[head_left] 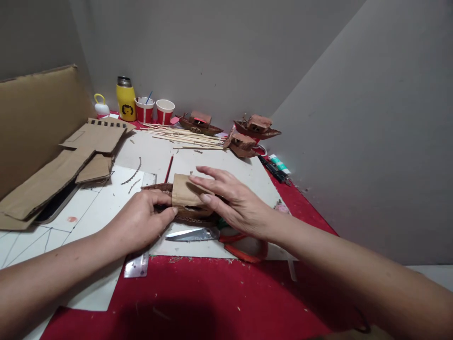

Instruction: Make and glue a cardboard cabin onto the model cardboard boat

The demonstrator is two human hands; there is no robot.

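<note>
A small brown cardboard boat [193, 213] lies on the white sheet in front of me, with a tan cardboard roof piece [183, 189] curved over its middle. My left hand [145, 215] grips the boat's left part, thumb on the near side and fingers over the hull. Across the roof's right side lies my right hand [230, 198], its fingers spread and touching the cardboard; the boat's right end is hidden beneath it. Scissors with orange handles [246, 250] rest just in front of the boat, blades to the left. Behind it is a red pencil [169, 168].
Finished-looking boats [201, 123] and wooden sticks [187, 136] lie at the back, near paper cups [165, 112] and a yellow bottle [126, 101]. Cardboard pieces [95, 137] cover the left side, partly over a dark phone-like object [58, 205]. A clear ruler [136, 265] passes under my left arm.
</note>
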